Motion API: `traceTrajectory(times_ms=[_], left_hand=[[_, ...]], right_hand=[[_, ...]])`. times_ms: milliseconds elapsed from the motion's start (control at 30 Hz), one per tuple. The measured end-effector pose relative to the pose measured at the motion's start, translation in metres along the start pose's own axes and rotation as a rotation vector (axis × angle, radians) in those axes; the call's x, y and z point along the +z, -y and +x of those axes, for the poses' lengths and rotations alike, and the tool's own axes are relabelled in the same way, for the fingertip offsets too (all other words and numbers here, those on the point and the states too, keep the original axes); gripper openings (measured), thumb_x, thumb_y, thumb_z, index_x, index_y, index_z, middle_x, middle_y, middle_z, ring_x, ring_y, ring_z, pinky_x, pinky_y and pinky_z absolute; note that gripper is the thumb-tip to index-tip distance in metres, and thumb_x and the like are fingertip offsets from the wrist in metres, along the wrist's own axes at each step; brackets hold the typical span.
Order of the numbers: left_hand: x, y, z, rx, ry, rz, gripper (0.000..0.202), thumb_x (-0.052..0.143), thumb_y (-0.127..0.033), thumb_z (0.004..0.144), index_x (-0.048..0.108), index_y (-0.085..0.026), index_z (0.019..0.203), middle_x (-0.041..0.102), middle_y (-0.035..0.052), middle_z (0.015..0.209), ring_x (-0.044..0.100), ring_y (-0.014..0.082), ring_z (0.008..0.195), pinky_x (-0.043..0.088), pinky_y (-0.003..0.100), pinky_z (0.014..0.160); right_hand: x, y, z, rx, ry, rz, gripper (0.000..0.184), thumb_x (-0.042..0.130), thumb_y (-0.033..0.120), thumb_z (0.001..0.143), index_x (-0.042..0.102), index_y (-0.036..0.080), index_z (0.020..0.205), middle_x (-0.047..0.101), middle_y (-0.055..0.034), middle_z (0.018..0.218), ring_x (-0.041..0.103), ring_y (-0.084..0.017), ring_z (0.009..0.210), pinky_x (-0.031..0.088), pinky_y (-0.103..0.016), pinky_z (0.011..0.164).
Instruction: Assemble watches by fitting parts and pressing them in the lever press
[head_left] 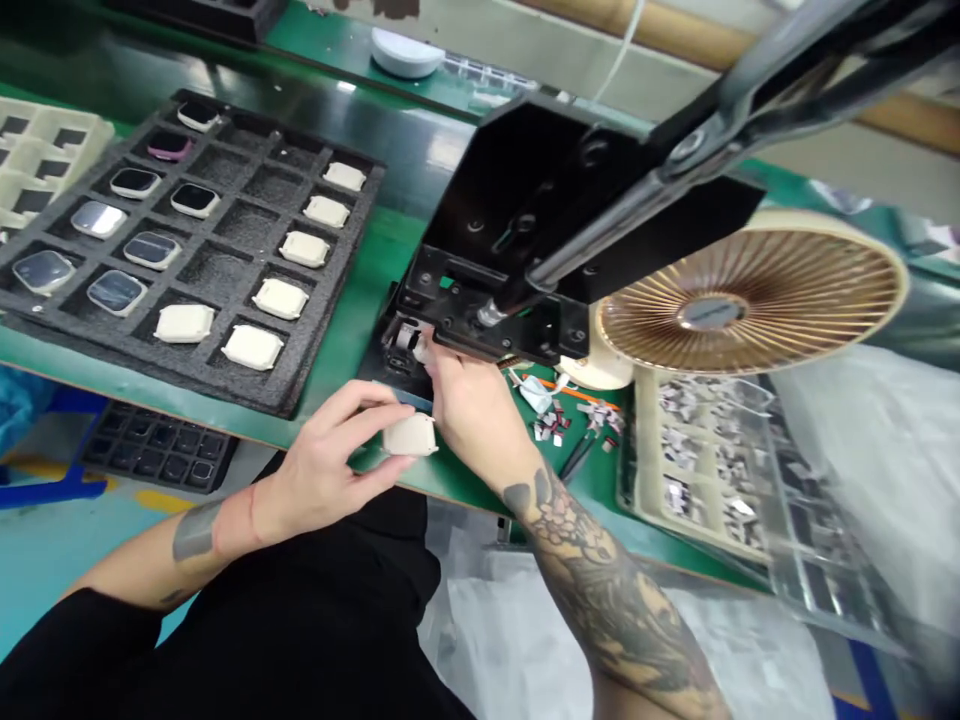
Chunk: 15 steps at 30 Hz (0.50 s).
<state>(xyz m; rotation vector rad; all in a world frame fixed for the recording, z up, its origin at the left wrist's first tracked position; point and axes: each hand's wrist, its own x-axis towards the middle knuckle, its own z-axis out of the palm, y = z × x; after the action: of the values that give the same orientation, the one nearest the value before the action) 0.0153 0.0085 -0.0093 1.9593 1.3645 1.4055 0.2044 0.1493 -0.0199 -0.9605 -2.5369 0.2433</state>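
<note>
My left hand [337, 450] pinches a cream smartwatch case [409, 436] between thumb and fingers, just off the front edge of the bench. My right hand [469, 395] reaches under the head of a black press-like machine [517, 230]. Its closed fingertips are at a small silver part [409, 340] on the machine's base, and what they grip is partly hidden. Left of the machine, a dark foam tray [225, 265] carries cream cases lying face down and several watches with dark screens facing up.
A gold-ribbed fan [712, 300] stands to the right. Small loose pieces [551, 425] and black tweezers [577, 455] lie by my right forearm. A compartment box [637, 470] of small parts sits further right. A cream tray [52, 150] is at far left.
</note>
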Motion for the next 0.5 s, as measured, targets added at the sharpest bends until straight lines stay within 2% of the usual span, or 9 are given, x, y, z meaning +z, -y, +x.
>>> traceTrajectory(times_ms=[100, 200, 267, 367, 433, 500], left_hand=[[-0.004, 0.006, 0.001, 0.04, -0.033, 0.193, 0.045, 0.077, -0.018, 0.107, 0.069, -0.019, 0.151, 0.074, 0.0162, 0.131, 0.076, 0.0276, 0.123, 0.065, 0.04, 0.109], [0.001, 0.014, 0.014, 0.078, 0.004, 0.369, 0.044, 0.071, -0.023, 0.111, 0.067, -0.02, 0.155, 0.077, 0.016, 0.136, 0.08, 0.0292, 0.122, 0.065, 0.039, 0.102], [0.009, 0.017, 0.031, 0.095, 0.07, 0.49, 0.036, 0.067, -0.025, 0.114, 0.071, -0.021, 0.149, 0.08, 0.0135, 0.136, 0.083, 0.0285, 0.114, 0.065, 0.035, 0.088], [0.024, 0.017, 0.061, 0.046, 0.191, 0.665, 0.027, 0.065, -0.023, 0.113, 0.08, -0.021, 0.136, 0.084, 0.0124, 0.128, 0.085, 0.0256, 0.086, 0.054, 0.032, 0.061], [0.029, 0.014, 0.079, -0.028, 0.289, 0.727, 0.027, 0.066, -0.019, 0.111, 0.083, -0.021, 0.131, 0.085, 0.0128, 0.119, 0.083, 0.0255, 0.076, 0.049, 0.032, 0.056], [0.027, 0.009, 0.087, -0.082, 0.394, 0.723, 0.033, 0.064, -0.016, 0.109, 0.083, -0.021, 0.136, 0.086, 0.013, 0.123, 0.085, 0.0282, 0.081, 0.054, 0.033, 0.059]], right_hand=[[-0.012, 0.011, -0.017, 0.036, -0.058, 0.096, 0.049, 0.046, 0.016, 0.113, 0.064, 0.023, 0.157, 0.073, -0.0185, 0.143, 0.071, -0.038, 0.137, 0.064, -0.061, 0.118], [-0.027, 0.023, -0.044, 0.071, -0.135, 0.182, 0.059, 0.048, 0.016, 0.114, 0.052, 0.029, 0.171, 0.068, -0.016, 0.155, 0.067, -0.034, 0.146, 0.062, -0.057, 0.124], [-0.036, 0.029, -0.061, 0.101, -0.192, 0.201, 0.065, 0.051, 0.014, 0.113, 0.047, 0.032, 0.175, 0.066, -0.015, 0.158, 0.066, -0.033, 0.148, 0.062, -0.056, 0.126], [-0.043, 0.032, -0.075, 0.116, -0.244, 0.22, 0.067, 0.056, 0.012, 0.111, 0.05, 0.033, 0.175, 0.067, -0.0144, 0.157, 0.068, -0.032, 0.147, 0.063, -0.054, 0.126], [-0.043, 0.031, -0.079, 0.099, -0.234, 0.248, 0.066, 0.057, 0.011, 0.111, 0.052, 0.032, 0.173, 0.068, -0.0141, 0.156, 0.069, -0.031, 0.146, 0.064, -0.053, 0.124], [-0.042, 0.029, -0.078, 0.076, -0.213, 0.246, 0.065, 0.058, 0.01, 0.11, 0.054, 0.03, 0.172, 0.069, -0.0139, 0.155, 0.07, -0.03, 0.145, 0.065, -0.051, 0.122]])
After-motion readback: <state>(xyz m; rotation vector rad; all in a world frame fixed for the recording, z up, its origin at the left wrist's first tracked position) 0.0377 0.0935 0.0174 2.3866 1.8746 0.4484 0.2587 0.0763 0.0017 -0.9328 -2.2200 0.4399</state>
